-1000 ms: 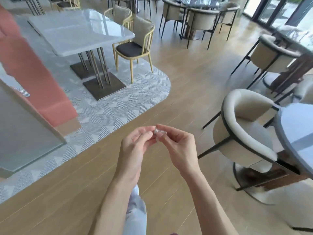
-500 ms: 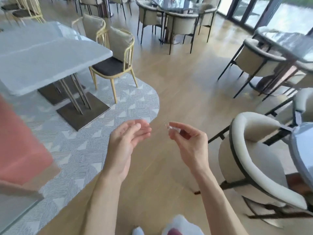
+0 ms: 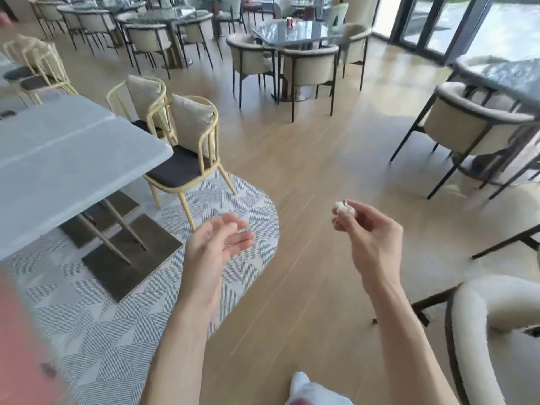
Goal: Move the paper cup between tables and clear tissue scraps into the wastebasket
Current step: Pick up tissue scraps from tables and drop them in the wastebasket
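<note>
Since a second ago the hands have parted: the left hand (image 3: 217, 244) hangs empty with fingers relaxed, while the right hand (image 3: 369, 236) alone pinches the balled tissue scrap (image 3: 344, 209) at its fingertips over the wood floor (image 3: 306, 159). No wastebasket or paper cup shows. Best to keep the pinch firm and find the bin before letting go.

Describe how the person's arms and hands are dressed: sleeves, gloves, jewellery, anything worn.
Both forearms are bare as far as the frame shows, with no sleeve in view. The left hand and the right hand wear no gloves. No watch, bracelet or ring shows on either wrist or on the fingers that can be seen. Both arms reach in from the bottom edge.
</note>
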A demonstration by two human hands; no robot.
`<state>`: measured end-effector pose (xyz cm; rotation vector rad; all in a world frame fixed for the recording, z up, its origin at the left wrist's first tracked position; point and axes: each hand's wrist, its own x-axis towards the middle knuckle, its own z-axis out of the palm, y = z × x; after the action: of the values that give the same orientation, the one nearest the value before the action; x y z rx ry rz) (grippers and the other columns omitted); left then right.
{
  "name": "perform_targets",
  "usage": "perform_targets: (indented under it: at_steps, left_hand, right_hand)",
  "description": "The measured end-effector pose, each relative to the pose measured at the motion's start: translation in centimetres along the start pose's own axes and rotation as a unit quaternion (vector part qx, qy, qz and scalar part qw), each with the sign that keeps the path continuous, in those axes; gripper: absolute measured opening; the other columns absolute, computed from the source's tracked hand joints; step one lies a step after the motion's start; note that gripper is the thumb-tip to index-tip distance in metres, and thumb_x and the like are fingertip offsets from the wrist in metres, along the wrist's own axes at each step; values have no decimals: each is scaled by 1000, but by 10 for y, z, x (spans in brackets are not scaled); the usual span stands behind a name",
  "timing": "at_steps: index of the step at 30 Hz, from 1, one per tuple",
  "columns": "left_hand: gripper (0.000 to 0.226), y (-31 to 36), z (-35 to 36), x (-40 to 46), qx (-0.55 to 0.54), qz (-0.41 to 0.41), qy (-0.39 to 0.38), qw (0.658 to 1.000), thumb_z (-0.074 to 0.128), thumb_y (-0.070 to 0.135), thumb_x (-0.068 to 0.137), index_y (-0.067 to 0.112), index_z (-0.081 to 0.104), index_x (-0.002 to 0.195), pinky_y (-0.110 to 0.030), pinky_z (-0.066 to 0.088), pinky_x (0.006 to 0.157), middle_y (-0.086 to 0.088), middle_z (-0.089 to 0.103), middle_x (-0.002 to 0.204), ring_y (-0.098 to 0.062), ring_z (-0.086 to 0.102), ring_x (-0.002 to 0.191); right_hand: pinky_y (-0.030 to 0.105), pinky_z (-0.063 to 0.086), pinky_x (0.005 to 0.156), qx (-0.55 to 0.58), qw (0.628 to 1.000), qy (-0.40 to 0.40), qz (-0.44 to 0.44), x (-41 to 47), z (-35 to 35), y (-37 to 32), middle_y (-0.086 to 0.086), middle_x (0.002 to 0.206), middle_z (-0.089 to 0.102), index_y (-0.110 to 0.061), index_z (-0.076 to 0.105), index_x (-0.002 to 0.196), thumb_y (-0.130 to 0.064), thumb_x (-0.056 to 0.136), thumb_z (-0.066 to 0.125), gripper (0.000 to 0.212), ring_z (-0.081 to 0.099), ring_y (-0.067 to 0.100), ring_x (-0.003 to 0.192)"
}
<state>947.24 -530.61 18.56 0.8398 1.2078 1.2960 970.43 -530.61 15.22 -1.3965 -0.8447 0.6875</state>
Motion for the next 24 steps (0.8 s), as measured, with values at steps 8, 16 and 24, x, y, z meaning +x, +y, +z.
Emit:
perform_targets:
  at_steps: [8, 16, 24]
  left_hand:
    - [15, 35, 78, 155, -20, 31, 8, 999, 55, 1, 101, 5, 69, 102, -41, 60, 92, -17, 76, 103, -33, 75, 97]
    - [16, 27, 131, 348, -25, 13, -8, 1000, 53, 1, 102, 3, 69, 105, -40, 60, 90, -16, 76, 101, -32, 75, 96]
    - [17, 74, 170, 569, -50, 9, -3, 999, 53, 0, 102, 2, 69, 106, -40, 60, 90, -21, 75, 106, -31, 75, 94]
  right_hand:
    - [6, 48, 68, 27, 999, -28, -11, 172, 63, -23, -5, 74, 78, -28, 79, 97, -24, 92, 79, 6, 76, 6, 74]
    - [8, 49, 66, -30, 995, -94, -19, 329, 170, 9, -5, 73, 78, -22, 79, 101, -14, 94, 77, 11, 75, 7, 70]
    - [8, 50, 66, -73, 990, -111, -38, 527, 293, -4, -5, 73, 77, -29, 79, 91, -3, 91, 73, 26, 73, 3, 69]
